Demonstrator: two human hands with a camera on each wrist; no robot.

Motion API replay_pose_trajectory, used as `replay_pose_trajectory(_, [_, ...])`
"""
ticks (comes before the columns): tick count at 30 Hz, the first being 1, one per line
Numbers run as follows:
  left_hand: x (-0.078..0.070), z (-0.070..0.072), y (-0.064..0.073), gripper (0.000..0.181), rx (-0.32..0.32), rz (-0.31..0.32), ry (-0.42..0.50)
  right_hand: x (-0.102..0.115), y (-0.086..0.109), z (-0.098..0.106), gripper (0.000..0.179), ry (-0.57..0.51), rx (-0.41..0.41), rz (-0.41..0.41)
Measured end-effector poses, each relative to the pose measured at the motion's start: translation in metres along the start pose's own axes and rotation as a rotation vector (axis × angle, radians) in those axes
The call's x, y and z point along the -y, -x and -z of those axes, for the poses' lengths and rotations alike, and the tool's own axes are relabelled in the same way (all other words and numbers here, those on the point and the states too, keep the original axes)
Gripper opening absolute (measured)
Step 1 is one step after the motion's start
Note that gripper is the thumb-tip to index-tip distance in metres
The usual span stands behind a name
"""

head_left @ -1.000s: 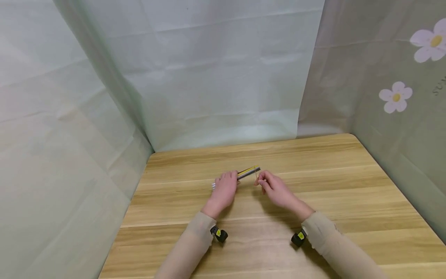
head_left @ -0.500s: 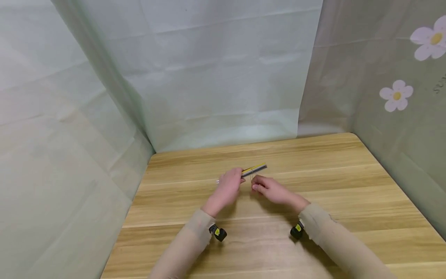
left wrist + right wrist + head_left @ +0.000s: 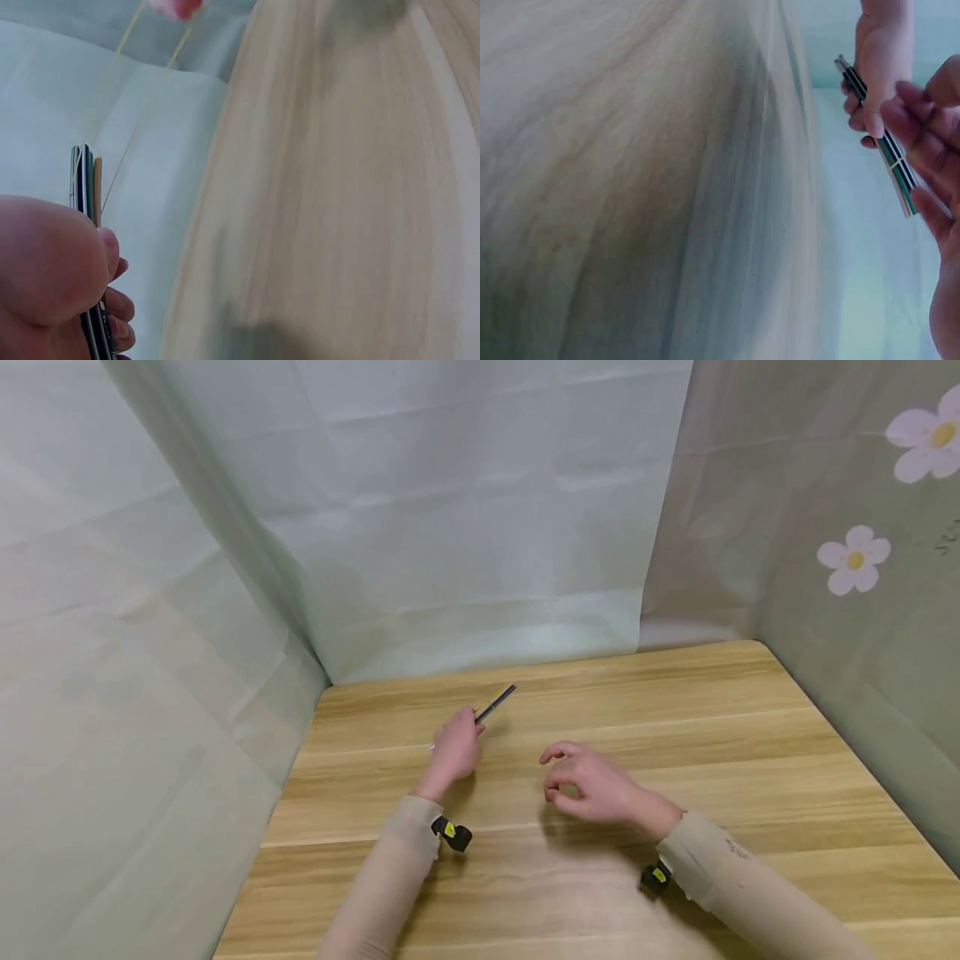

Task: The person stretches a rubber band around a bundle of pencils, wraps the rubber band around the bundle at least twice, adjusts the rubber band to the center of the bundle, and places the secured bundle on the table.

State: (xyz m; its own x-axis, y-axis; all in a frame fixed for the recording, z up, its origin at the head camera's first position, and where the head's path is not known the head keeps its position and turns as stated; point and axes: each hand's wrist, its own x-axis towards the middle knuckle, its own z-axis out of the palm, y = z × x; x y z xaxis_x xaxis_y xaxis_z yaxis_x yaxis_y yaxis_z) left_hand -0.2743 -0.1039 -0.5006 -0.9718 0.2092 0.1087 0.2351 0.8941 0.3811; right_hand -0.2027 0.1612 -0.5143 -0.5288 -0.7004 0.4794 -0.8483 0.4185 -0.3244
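Note:
My left hand [image 3: 456,743] grips a slim bundle of pencils [image 3: 495,703], tilted up toward the back right above the table. Black, green, silver and orange-yellow shafts show among the pencils [image 3: 96,330] in the left wrist view. There, thin strands of a rubber band [image 3: 178,51] run from the bundle to a blurred fingertip at the top. A pale rubber band [image 3: 898,160] crosses the bundle in the right wrist view. My right hand [image 3: 596,785] hovers to the right, apart from the pencils in the head view, its fingers loosely bent around nothing.
A wood-grain table [image 3: 675,710] lies under both hands. Pale cloth curtains [image 3: 480,527] hang behind it and at the left, and a flower-printed one [image 3: 795,527] at the right. Small black wrist cameras [image 3: 453,835] sit on both sleeves.
My right hand has come away from the band at the bundle and loosened its fingers. My left hand has moved left with the pencils, which now point more steeply toward the back.

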Motion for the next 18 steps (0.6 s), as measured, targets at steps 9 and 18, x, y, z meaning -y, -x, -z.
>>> replay_pose_trajectory(9, [-0.011,-0.008,0.004,0.031,0.033,-0.046,0.031,0.018,-0.007,-0.007,0.044,-0.672,-0.010,-0.233])
replay_pose_trajectory(18, [-0.021,-0.017,0.011,0.032,-0.110,-0.126,0.155,0.028,-0.023,-0.037,0.070,-1.514,-0.362,-0.628])
